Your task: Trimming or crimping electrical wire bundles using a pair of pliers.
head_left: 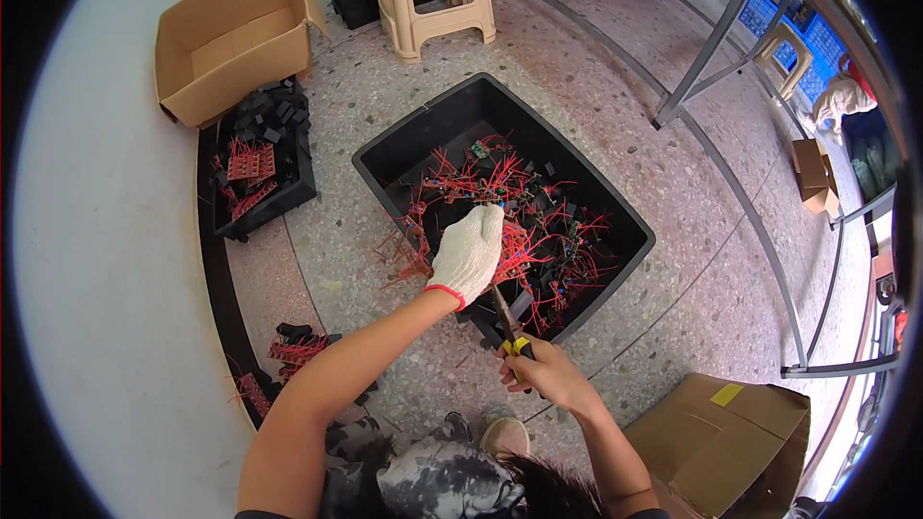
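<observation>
At left, a black crate point(288, 204) holds red boards point(251, 161); a white-gloved left hand point(468, 255) reaches into a large black bin point(567, 168) of red-wired parts point(517, 255), its fingers' grip impossible to tell; the bare right hand point(548, 372) clasps yellow-and-black-handled pliers point(504, 309) in its fingers.

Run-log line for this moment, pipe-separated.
left hand: gloved, at red-wired parts, grip unclear | right hand: bare, gripping yellow-black pliers | black bin: holds parts | beyond: cardboard box, beige stool

In that black bin point(580, 183) there, red-wired circuit boards point(519, 252) lie in a tangle; yellow-and-black-handled pliers point(511, 326) slant over its edge.
</observation>
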Motion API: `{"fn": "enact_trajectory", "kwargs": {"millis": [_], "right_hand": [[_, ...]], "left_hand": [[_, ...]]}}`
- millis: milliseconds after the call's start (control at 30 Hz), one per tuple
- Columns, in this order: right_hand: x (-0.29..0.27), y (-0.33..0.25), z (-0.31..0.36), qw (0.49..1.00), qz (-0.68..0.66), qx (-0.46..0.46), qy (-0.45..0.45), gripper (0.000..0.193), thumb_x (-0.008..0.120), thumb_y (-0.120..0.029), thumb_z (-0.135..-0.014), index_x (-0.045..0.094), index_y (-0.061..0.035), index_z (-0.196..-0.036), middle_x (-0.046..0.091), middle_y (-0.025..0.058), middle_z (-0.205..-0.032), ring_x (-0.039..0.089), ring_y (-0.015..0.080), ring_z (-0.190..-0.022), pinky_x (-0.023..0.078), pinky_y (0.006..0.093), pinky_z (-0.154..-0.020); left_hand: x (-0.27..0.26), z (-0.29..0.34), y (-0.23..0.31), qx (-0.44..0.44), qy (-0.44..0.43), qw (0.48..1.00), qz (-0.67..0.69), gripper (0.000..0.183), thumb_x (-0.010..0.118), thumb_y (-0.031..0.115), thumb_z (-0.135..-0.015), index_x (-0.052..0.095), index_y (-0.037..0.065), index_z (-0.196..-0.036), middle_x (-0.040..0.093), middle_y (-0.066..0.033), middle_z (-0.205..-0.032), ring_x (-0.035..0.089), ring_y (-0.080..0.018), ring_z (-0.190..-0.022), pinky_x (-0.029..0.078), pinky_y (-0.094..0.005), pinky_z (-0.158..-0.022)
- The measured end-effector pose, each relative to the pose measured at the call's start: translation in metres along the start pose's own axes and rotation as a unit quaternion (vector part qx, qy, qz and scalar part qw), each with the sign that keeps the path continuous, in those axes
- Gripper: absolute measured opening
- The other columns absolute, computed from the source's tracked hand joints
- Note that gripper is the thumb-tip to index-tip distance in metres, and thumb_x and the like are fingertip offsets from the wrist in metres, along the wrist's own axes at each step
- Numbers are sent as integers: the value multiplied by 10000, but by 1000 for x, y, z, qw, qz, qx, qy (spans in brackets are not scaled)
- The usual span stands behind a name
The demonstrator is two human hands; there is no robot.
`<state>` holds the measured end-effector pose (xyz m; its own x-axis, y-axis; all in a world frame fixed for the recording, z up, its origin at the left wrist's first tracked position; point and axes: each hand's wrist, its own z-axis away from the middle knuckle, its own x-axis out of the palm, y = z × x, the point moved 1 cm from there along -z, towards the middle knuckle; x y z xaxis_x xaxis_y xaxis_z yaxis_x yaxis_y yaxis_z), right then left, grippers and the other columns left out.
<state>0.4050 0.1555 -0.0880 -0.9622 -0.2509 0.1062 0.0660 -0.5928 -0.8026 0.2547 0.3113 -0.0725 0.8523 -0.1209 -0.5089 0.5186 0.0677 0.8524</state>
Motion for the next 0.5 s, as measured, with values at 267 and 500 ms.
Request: {"fn": "enact_trajectory", "kwargs": {"millis": [267,500], "right_hand": [[-8,-13,0,982,-115,47,-140,280,540,-207,-953,622,40,-1058,661,118,-852,684,210,-728,574,306,-589],[4,-11,-4,961,-209,61,-169,301,545,-227,-954,622,34,-1081,672,145,-924,709,243,-814,606,306,-630]], "left_hand": [[0,0,-5,106,32,991,74,479,437,409,-1062,629,-27,-1012,671,-260,-919,638,-454,-867,506,-457,-764],[2,-13,-11,101,36,981,163,494,449,423,-1074,618,-22,-944,632,-120,-745,637,-172,-677,492,-350,-657]]}}
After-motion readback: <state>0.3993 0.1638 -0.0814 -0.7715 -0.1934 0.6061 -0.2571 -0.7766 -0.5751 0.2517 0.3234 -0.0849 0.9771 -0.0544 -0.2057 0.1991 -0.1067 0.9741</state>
